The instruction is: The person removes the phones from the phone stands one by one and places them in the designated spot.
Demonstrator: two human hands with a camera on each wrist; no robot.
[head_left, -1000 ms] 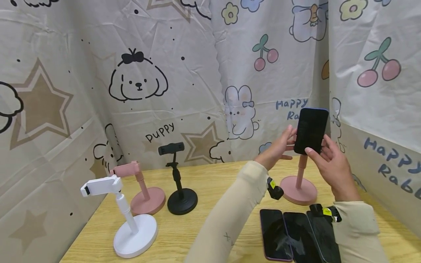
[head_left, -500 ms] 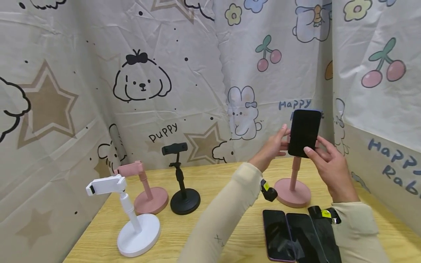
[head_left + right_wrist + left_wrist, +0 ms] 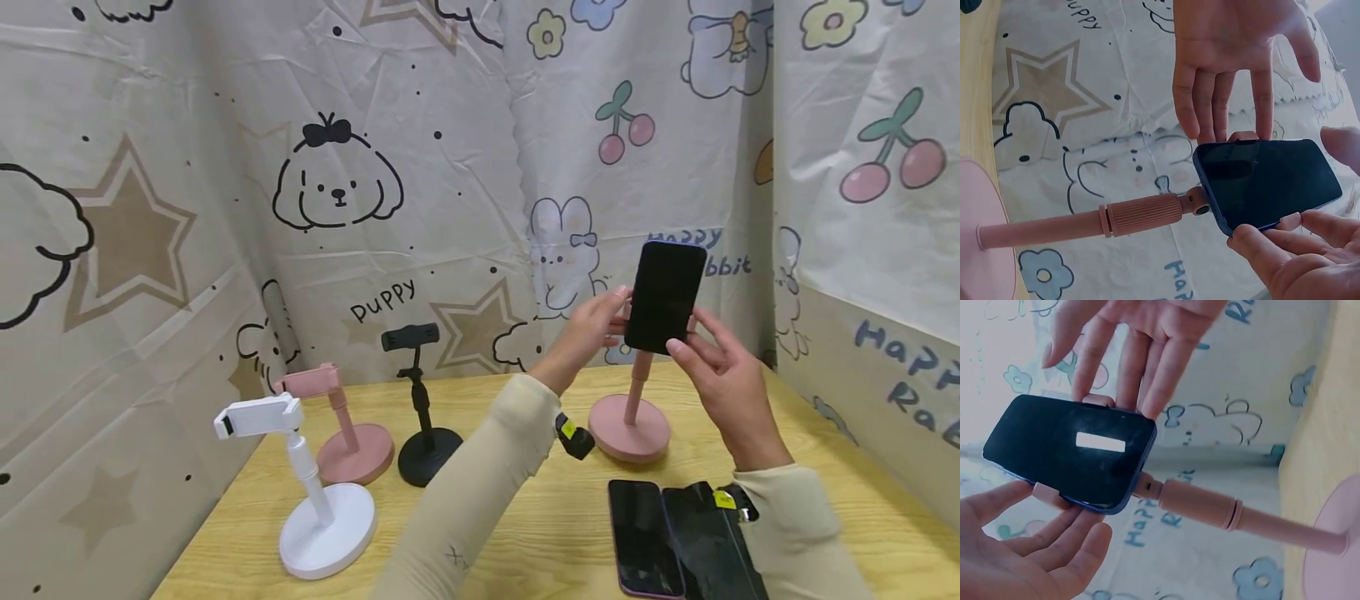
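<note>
A dark phone (image 3: 666,297) stands upright, slightly tilted, in a pink phone stand (image 3: 630,429). Pink clamp tabs hug both long edges of the phone in the wrist views. My left hand (image 3: 588,333) touches the phone's left side with straight fingers, its thumb apart in the right wrist view. Along the right side, my right hand (image 3: 723,387) touches the edge and clamp with extended fingers (image 3: 1132,369). Its thumb stands clear of the phone in the left wrist view, though it overlaps the lower corner in the head view. The back of the clamp is hidden.
Several dark phones, including a front one (image 3: 647,537), lie side by side near my right sleeve (image 3: 791,508), which partly covers them. To the left stand a white stand (image 3: 327,531), another pink stand (image 3: 354,454) and a black stand (image 3: 427,456). Printed curtains surround the wooden table (image 3: 555,533).
The pink stand with its phone has moved left across the table, and both hands have moved along with it. The head view has panned slightly left. The other stands keep their places.
</note>
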